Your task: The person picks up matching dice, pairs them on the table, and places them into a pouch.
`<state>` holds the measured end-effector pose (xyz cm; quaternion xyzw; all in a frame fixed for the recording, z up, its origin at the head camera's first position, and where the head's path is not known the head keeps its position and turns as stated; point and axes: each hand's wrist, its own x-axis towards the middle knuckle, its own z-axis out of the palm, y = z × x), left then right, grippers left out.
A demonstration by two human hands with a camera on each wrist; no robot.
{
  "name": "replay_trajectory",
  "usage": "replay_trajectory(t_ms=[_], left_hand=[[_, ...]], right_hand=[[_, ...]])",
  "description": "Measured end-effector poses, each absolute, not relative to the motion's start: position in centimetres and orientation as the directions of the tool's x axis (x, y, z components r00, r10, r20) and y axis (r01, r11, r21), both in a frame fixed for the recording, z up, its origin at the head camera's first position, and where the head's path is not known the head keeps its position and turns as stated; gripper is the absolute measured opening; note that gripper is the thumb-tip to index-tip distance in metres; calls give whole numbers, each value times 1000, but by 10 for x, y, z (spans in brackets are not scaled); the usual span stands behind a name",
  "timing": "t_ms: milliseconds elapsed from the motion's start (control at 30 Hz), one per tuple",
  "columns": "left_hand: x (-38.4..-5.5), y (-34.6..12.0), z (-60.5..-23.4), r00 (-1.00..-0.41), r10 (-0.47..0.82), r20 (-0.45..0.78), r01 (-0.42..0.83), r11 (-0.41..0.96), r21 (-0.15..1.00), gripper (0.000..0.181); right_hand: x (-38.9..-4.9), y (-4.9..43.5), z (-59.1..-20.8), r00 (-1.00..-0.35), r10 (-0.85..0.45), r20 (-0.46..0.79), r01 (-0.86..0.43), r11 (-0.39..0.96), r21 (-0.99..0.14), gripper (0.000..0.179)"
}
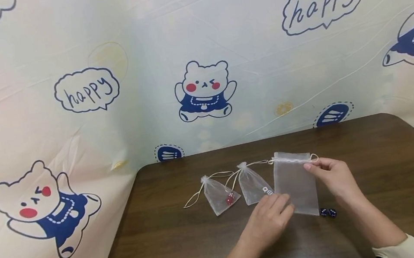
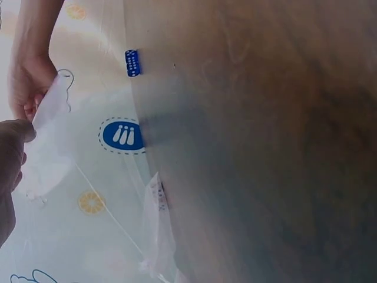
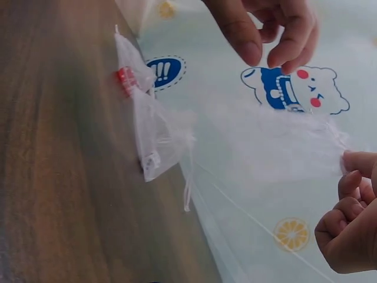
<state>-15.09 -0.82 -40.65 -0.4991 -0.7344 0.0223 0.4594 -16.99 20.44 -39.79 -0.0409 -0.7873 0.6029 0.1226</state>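
Observation:
My right hand (image 1: 332, 175) pinches the upper right edge of a flat white organza drawstring bag (image 1: 297, 184), held up above the table. Near that bag's lower left side is my left hand (image 1: 268, 221). Its thumb and fingers are bent with a gap between them in the right wrist view, and nothing shows in the gap. Two dark blue dice (image 1: 328, 212) lie by the bag's lower right corner. On the left, one drawn-closed organza bag (image 1: 215, 193) contains red dice (image 1: 229, 198). Another closed bag (image 1: 249, 184) contains white dice (image 1: 268, 190), partly behind my left hand.
Everything lies on a dark brown wooden table (image 1: 160, 248) with rounded far corners. Behind it hangs a pale curtain (image 1: 146, 89) printed with bears and the word "happy". Loose drawstrings (image 1: 193, 200) trail from the closed bags.

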Motion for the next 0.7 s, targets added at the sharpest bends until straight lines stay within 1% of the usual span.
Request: replay_trajectory(t_ms=[100, 200, 267, 333, 433, 500, 567, 633, 700], left_hand=[[-154, -9, -412, -94, 742, 663, 722, 510, -468, 24], [-158, -11, -418, -133, 714, 688, 752, 525, -398, 19], [-159, -13, -418, -190, 677, 711, 786, 540, -303, 11], [-158, -15, -415, -275, 613, 741, 823, 548, -147, 3], [-153, -17, -402, -423, 487, 765, 840, 526, 130, 9], [-150, -18, -390, -498, 401, 769, 824, 496, 274, 11], [-148, -19, -378, -544, 335, 769, 804, 469, 364, 11], [-149, -20, -368, -569, 287, 771, 786, 465, 407, 12], [-151, -22, -361, -587, 262, 766, 771, 470, 431, 12]], right_hand=[[-169, 205, -395, -951, 255, 174, -115, 230, -966, 23], [-167, 205, -393, -937, 290, 193, -140, 195, -971, 8], [-165, 204, -393, -931, 302, 202, -152, 182, -971, 4], [-162, 203, -393, -927, 304, 218, -169, 179, -969, 6], [-158, 202, -392, -920, 291, 261, -216, 177, -960, 6], [-156, 200, -393, -909, 274, 313, -266, 196, -944, 8], [-155, 199, -394, -893, 246, 377, -332, 206, -921, 12], [-153, 197, -396, -874, 203, 442, -406, 198, -892, 17], [-151, 194, -398, -852, 146, 503, -484, 148, -863, 21]])
